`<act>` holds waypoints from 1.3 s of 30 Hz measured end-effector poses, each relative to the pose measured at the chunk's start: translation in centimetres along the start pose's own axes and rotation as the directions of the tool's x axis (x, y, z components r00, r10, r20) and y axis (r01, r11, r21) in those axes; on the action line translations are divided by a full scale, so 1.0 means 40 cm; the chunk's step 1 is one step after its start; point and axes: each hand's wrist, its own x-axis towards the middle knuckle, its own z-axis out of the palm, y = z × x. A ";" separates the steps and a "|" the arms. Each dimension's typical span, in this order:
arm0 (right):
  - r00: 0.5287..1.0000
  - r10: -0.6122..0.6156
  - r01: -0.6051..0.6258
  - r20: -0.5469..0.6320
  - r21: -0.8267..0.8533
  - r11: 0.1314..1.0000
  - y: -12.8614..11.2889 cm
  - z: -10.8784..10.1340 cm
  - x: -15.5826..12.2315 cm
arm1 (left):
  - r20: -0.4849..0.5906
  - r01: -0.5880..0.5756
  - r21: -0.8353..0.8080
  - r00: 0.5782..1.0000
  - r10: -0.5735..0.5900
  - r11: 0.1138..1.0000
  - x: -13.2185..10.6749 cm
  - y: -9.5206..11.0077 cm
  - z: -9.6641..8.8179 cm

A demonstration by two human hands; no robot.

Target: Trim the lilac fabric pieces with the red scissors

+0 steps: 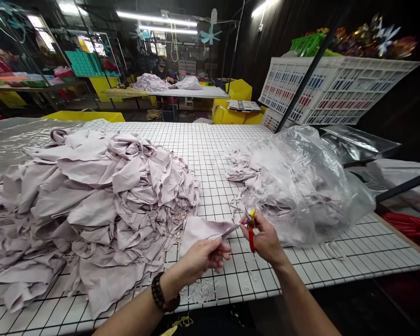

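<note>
My right hand (265,239) is closed around small thread snips (251,231) with red and yellow handles; its fingertips also touch the corner of a pale pink cloth piece (207,229). That piece stretches from the corner toward the big heap. My left hand (205,259) is at its lower edge, thumb on the fabric and the other fingers curled below. To the left rises a large heap of pale pink cloth pieces (101,186). On the right, more of the same cloth lies under and inside a clear plastic bag (301,182). Small cloth scraps (203,291) lie below my left hand.
The table (210,154) has a white top with a black grid. A white plastic crate (336,88) stands at the back right beside a dark slanted post (308,70). Red material (411,228) lies at the right edge. Farther back, a person (163,70) sits at another table.
</note>
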 end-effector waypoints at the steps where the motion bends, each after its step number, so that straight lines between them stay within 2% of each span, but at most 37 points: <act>1: 0.997 -0.066 0.064 -0.027 -0.042 0.997 -0.012 0.000 -0.008 | 0.057 0.065 -0.160 0.997 -0.057 0.985 0.006 -0.009 0.022; 3: 0.972 -0.234 0.228 -0.028 -0.136 0.964 -0.027 0.008 -0.029 | 0.078 0.103 -0.381 0.994 -0.079 0.919 0.019 -0.022 0.056; 6: 0.867 -0.496 0.490 0.045 -0.256 0.833 -0.030 0.038 -0.063 | 0.006 0.032 -0.537 0.999 -0.035 0.843 0.038 -0.028 0.076; 8: 0.801 -0.587 0.594 0.116 -0.280 0.755 -0.027 0.062 -0.083 | -0.046 -0.034 -0.556 0.999 0.010 0.830 0.044 -0.029 0.071; 10: 0.785 -0.599 0.619 0.160 -0.238 0.748 -0.025 0.079 -0.097 | -0.085 -0.088 -0.529 0.995 0.050 0.844 0.042 -0.032 0.056; 11: 0.806 -0.572 0.592 0.154 -0.194 0.782 -0.026 0.084 -0.101 | -0.103 -0.109 -0.503 0.992 0.066 0.857 0.039 -0.033 0.048; 12: 0.847 -0.516 0.531 0.128 -0.138 0.836 -0.027 0.086 -0.102 | -0.123 -0.132 -0.474 0.989 0.083 0.871 0.034 -0.035 0.039; 14: 0.947 -0.317 0.318 0.052 -0.004 0.948 -0.030 0.084 -0.096 | -0.159 -0.176 -0.409 0.980 0.120 0.895 0.024 -0.036 0.026; 15: 0.980 -0.197 0.195 0.029 0.061 0.979 -0.030 0.082 -0.089 | -0.172 -0.197 -0.378 0.975 0.140 0.905 0.019 -0.035 0.021; 17: 0.999 -0.014 0.008 0.039 0.160 0.987 -0.027 0.079 -0.067 | -0.168 -0.215 -0.326 0.971 0.167 0.921 0.011 -0.033 0.016; 19: 0.990 0.047 -0.079 0.135 0.238 0.968 -0.020 0.083 -0.043 | -0.136 -0.202 -0.280 0.976 0.169 0.938 0.004 -0.029 0.015; 22: 0.941 0.021 -0.137 0.337 0.326 0.935 -0.006 0.101 -0.013 | -0.066 -0.180 -0.245 0.983 0.169 0.953 -0.003 -0.026 0.012; 24: 0.931 0.024 -0.157 0.364 0.339 0.928 0.002 0.115 -0.001 | -0.043 -0.167 -0.227 0.986 0.162 0.960 -0.007 -0.028 0.006; 28: 0.980 0.109 -0.162 0.167 0.351 0.922 0.005 0.126 0.008 | -0.045 -0.109 -0.121 0.994 0.104 0.987 -0.005 -0.041 -0.008; 31: 0.991 0.122 -0.133 0.052 0.305 0.943 0.001 0.125 0.002 | -0.103 -0.165 -0.014 0.981 0.162 0.986 0.005 -0.050 -0.010; 33: 0.993 0.116 -0.112 0.002 0.259 0.959 0.001 0.130 -0.007 | -0.186 -0.276 0.090 0.939 0.289 0.957 0.008 -0.049 -0.006; 37: 0.990 0.141 -0.130 -0.027 0.236 0.963 0.004 0.161 -0.028 | -0.304 -0.465 0.288 0.784 0.540 0.837 0.004 -0.035 0.009; 38: 0.988 0.151 -0.142 -0.018 0.255 0.956 0.003 0.170 -0.033 | -0.308 -0.478 0.301 0.770 0.559 0.825 0.003 -0.032 0.012; 39: 0.987 0.163 -0.156 -0.002 0.285 0.946 0.002 0.176 -0.036 | -0.299 -0.481 0.291 0.776 0.556 0.827 0.004 -0.030 0.014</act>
